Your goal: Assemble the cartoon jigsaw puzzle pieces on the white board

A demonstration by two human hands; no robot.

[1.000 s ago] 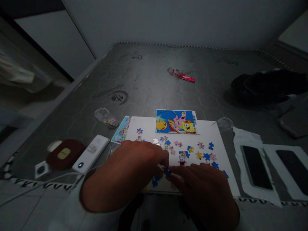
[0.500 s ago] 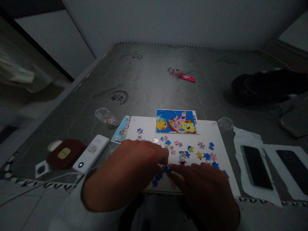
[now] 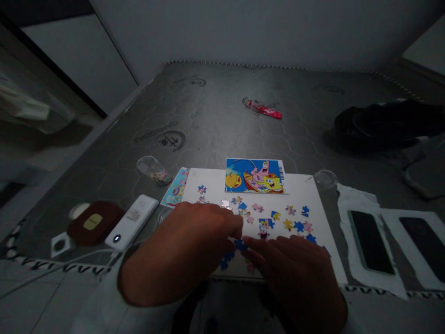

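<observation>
A white puzzle board point(image 3: 295, 190) lies on the table with several small coloured jigsaw pieces scattered across it. A blue jigsaw piece point(image 3: 240, 245) sits between my left hand point(image 3: 181, 250) and my right hand point(image 3: 292, 273), and the fingertips of both are against it. I cannot tell whether either hand grips it. More blue pieces point(image 3: 225, 260) lie just under my hands. A cartoon picture card point(image 3: 255, 176) lies along the board's far edge.
A clear cup with pieces point(image 3: 153, 170) and a printed card point(image 3: 175, 188) stand left of the board, near a white power bank point(image 3: 131, 222) and a brown pouch point(image 3: 93, 222). Several phones point(image 3: 370, 241) lie at right. A black bag point(image 3: 385, 125) sits far right.
My right fingers have shifted slightly farther up the board, toward the blue piece. The piece and my left hand have barely moved.
</observation>
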